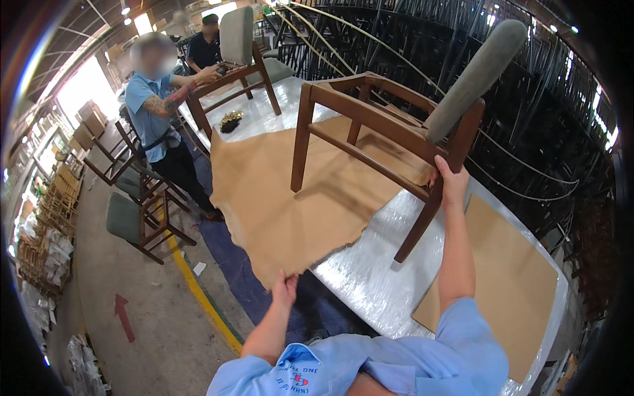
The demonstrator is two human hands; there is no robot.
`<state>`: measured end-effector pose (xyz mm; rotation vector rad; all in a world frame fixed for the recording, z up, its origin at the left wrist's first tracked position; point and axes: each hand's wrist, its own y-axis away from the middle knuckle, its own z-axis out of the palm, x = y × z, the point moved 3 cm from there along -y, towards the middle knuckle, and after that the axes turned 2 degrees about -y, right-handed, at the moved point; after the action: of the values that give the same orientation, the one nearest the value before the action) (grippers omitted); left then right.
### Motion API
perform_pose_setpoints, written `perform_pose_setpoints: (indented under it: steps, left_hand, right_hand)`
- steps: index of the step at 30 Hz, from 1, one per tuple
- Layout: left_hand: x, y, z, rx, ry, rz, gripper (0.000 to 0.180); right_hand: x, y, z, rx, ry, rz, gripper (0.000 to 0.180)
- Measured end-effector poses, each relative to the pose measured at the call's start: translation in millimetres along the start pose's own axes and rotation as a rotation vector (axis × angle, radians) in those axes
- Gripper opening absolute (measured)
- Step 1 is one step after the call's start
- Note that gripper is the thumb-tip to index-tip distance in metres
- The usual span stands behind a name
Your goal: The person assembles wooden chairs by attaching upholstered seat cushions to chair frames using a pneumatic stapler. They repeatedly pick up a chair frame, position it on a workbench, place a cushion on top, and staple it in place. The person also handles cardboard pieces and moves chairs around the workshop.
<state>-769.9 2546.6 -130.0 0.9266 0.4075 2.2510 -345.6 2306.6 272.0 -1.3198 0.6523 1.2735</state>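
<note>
While tilted, the chair (376,125) backrest points right.

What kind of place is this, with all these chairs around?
Most likely a furniture workshop or packing hall. A wooden chair stands on a plastic-covered table over brown paper, held by the right hand, the left hand gripping the paper. Dark frames are stacked behind, and more chairs stand on the floor.

Chair (389,125) blocks table (370,277) centre — near edge bare.
</note>
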Motion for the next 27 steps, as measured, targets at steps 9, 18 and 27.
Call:
perform_pose_setpoints:
  steps: [9,18,27]
  left_hand:
    - [-99.7,185.0,-78.4,0.139,0.130,-0.253,0.036]
    - [43.8,206.4,128.3,-0.257,-1.142,-0.511,0.027]
    - [121.4,24.3,357.1,-0.456,-1.019,0.552,0.027]
  right_hand:
    - [-47.9,10.7,-79.0,-0.127,-0.055,0.092,0.025]
    - [-24.9,81.8,-144.2,-0.166,-0.091,0.135,0.029]
    - [-25.1,97.9,-97.3,0.100,-0.053,0.086,0.037]
